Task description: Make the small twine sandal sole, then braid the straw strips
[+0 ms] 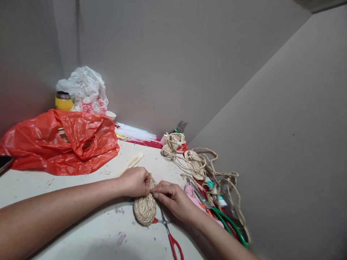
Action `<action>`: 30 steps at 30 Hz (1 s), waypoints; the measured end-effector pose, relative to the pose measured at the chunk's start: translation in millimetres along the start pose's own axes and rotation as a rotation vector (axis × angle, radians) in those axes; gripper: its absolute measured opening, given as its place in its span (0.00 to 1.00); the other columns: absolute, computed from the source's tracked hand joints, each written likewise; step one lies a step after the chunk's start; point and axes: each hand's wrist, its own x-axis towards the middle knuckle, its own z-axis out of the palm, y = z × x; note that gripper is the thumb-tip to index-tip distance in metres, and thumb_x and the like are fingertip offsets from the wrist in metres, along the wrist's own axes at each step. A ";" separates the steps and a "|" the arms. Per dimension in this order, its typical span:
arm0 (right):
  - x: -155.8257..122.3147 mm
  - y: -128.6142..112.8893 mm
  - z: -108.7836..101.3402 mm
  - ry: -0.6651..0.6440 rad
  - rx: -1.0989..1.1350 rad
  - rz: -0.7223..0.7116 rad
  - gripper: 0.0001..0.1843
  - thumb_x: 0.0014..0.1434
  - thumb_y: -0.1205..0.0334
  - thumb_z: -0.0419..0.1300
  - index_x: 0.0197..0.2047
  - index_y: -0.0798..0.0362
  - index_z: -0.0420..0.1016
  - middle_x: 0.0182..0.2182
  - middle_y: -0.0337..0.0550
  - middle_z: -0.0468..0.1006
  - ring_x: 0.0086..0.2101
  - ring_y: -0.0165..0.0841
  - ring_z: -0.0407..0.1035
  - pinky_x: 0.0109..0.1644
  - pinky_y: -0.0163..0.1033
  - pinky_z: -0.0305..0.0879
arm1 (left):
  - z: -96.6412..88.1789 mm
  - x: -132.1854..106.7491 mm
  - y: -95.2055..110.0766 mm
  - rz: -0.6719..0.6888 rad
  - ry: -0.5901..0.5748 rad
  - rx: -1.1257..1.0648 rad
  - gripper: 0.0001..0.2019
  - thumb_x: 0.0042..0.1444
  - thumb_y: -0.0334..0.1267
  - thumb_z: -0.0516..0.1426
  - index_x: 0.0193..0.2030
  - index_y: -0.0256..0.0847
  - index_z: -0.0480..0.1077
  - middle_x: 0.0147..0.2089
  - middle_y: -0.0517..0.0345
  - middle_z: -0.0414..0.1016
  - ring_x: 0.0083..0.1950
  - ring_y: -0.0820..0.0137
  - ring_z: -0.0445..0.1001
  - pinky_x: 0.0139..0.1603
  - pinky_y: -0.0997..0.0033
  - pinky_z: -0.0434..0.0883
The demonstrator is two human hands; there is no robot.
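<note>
A coiled straw-rope piece [145, 209], long and rounded like a small sole, is held just above the table in front of me. My left hand [137, 181] is closed around its upper part and covers some of it. From the other side, my right hand [173, 198] comes in with thumb and forefinger pinched together at the piece's edge, near the left fingertips. Whatever lies between those right fingertips is too small to make out. Red-handled scissors [171, 236] lie on the table under and beside the straw piece, blades partly hidden.
A red plastic bag [73, 141] fills the left side, with a yellow jar [64, 102] and a white bag [86, 90] behind. Glue sticks [135, 132] lie along the wall. To the right are straw-rope bundles [193, 164] and green-handled scissors [226, 222]. A pale flat stick [134, 159] lies beyond my left hand.
</note>
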 end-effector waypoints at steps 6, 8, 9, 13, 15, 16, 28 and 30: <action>-0.5 5.7 10.9 0.151 0.032 0.100 0.08 0.55 0.64 0.58 0.32 0.54 0.80 0.28 0.42 0.80 0.31 0.32 0.71 0.36 0.35 0.65 | -1.0 -0.1 1.8 -0.009 -0.011 0.005 0.04 0.39 0.37 0.56 0.24 0.41 0.70 0.23 0.62 0.71 0.26 0.72 0.65 0.24 0.75 0.55; 1.7 5.3 12.0 0.157 0.077 0.145 0.07 0.54 0.64 0.58 0.30 0.55 0.78 0.25 0.40 0.78 0.28 0.31 0.69 0.32 0.34 0.63 | -1.1 -0.1 2.4 -0.010 -0.015 0.011 0.04 0.39 0.37 0.56 0.23 0.41 0.69 0.23 0.62 0.70 0.25 0.72 0.65 0.24 0.75 0.55; 3.1 5.0 11.5 0.166 0.093 0.161 0.07 0.54 0.63 0.59 0.28 0.55 0.76 0.23 0.39 0.77 0.26 0.30 0.68 0.30 0.33 0.62 | -1.2 -0.1 2.7 -0.012 -0.011 0.014 0.04 0.39 0.37 0.56 0.23 0.41 0.69 0.23 0.62 0.70 0.25 0.72 0.64 0.23 0.75 0.55; 6.1 3.4 2.1 0.339 0.145 0.252 0.10 0.52 0.60 0.59 0.23 0.54 0.67 0.16 0.34 0.68 0.19 0.27 0.60 0.22 0.32 0.55 | -1.5 0.2 3.4 -0.014 -0.007 0.015 0.02 0.37 0.35 0.55 0.22 0.41 0.68 0.21 0.63 0.68 0.24 0.73 0.63 0.23 0.75 0.54; 3.5 0.9 -3.2 0.389 0.149 0.272 0.12 0.52 0.57 0.60 0.23 0.54 0.66 0.15 0.34 0.67 0.18 0.27 0.59 0.22 0.32 0.54 | -1.9 0.8 2.5 -0.008 -0.017 0.002 0.01 0.37 0.35 0.55 0.21 0.41 0.67 0.21 0.63 0.68 0.24 0.73 0.63 0.23 0.75 0.54; 1.1 -0.9 -4.6 0.380 0.138 0.264 0.12 0.52 0.57 0.59 0.23 0.54 0.68 0.16 0.36 0.68 0.19 0.27 0.60 0.23 0.32 0.55 | -2.1 1.3 1.7 -0.003 -0.024 -0.010 0.02 0.37 0.35 0.55 0.21 0.41 0.67 0.21 0.64 0.67 0.24 0.73 0.63 0.23 0.75 0.54; -10.1 -10.6 20.2 0.234 0.091 0.221 0.11 0.56 0.62 0.57 0.35 0.53 0.82 0.29 0.44 0.80 0.31 0.34 0.71 0.34 0.36 0.65 | -4.6 5.5 -6.3 0.054 -0.097 -0.124 0.04 0.39 0.37 0.56 0.23 0.39 0.68 0.20 0.65 0.65 0.24 0.75 0.61 0.23 0.77 0.55; -7.3 -8.6 22.0 0.235 0.128 0.261 0.11 0.55 0.62 0.58 0.35 0.54 0.82 0.30 0.45 0.80 0.32 0.35 0.71 0.34 0.36 0.65 | -5.8 5.8 -6.9 0.054 -0.116 -0.145 0.05 0.40 0.38 0.57 0.23 0.39 0.69 0.20 0.65 0.65 0.24 0.75 0.61 0.23 0.77 0.55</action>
